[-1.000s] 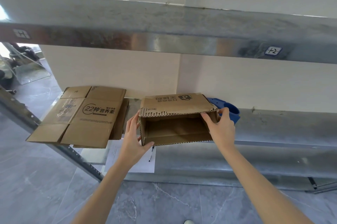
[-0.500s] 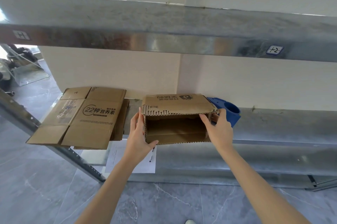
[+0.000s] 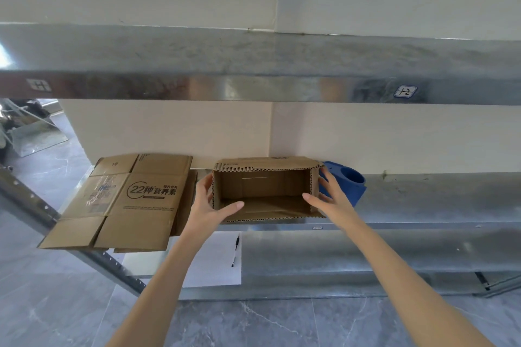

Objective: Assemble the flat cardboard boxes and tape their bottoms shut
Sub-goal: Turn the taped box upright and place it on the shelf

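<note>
The box (image 3: 265, 191) lies on its side on the metal shelf (image 3: 423, 200), opened into a rectangle with its open end facing the camera and the corrugated edges showing. The left hand (image 3: 208, 205) holds its left wall, thumb inside and fingers outside. The right hand (image 3: 329, 200) pinches the right wall the same way, thumb reaching in. Just behind the right hand sits a blue tape dispenser (image 3: 349, 183). Left of the box, a stack of flat boxes (image 3: 127, 200) overhangs the shelf's front edge. On the lower shelf lies a sheet of paper (image 3: 217, 262) with a pen (image 3: 235, 250) on it.
</note>
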`<action>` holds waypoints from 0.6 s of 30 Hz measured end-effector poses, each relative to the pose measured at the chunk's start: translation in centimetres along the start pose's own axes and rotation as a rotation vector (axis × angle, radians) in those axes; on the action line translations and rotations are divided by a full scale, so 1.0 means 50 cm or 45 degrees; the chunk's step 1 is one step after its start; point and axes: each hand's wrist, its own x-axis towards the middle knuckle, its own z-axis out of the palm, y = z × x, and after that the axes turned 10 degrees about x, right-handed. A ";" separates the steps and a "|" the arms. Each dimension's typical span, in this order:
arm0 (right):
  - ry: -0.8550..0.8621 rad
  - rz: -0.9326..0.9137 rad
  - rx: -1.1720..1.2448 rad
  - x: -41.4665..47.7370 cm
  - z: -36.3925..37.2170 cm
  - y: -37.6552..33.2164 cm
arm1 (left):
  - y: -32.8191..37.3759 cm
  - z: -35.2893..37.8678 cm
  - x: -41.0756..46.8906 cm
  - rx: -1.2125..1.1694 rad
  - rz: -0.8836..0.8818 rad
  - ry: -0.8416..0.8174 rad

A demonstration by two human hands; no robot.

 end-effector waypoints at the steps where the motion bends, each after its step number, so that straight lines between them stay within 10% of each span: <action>1: 0.013 0.005 0.074 0.002 0.003 -0.007 | 0.001 -0.002 0.002 -0.007 -0.001 0.002; 18: 0.225 -0.243 -0.003 -0.016 -0.071 -0.129 | 0.142 0.029 0.054 0.098 0.373 -0.005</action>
